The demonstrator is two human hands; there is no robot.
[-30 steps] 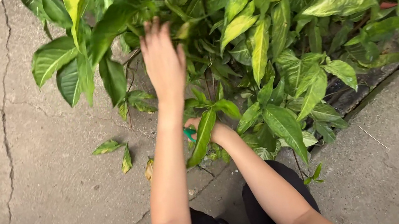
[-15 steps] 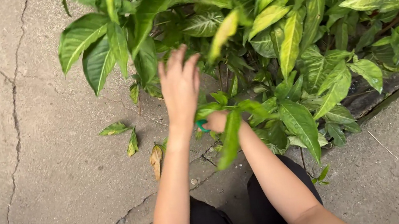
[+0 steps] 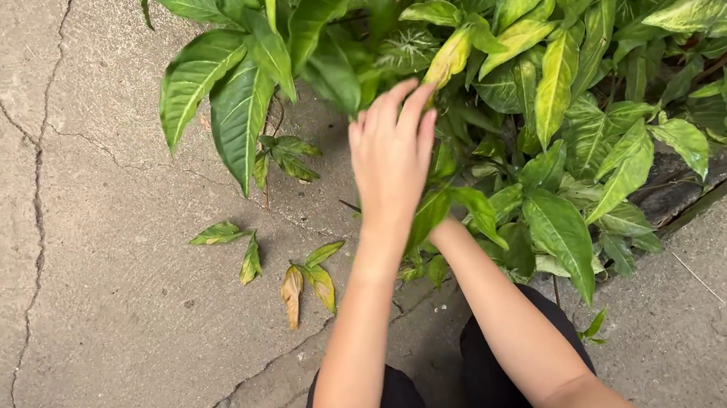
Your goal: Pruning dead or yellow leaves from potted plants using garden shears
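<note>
Spreading across the upper right, the dense green and yellow variegated leafy plant (image 3: 559, 70) overhangs the cracked grey concrete pavement (image 3: 112, 358). Left hand (image 3: 390, 154) rests against its foliage, fingers loosely extended and slightly apart, gripping nothing visible. Right hand is buried under leaves below it; its state cannot be determined. Small fallen yellowing leaves (image 3: 303, 284) lie on the concrete nearby.
</note>
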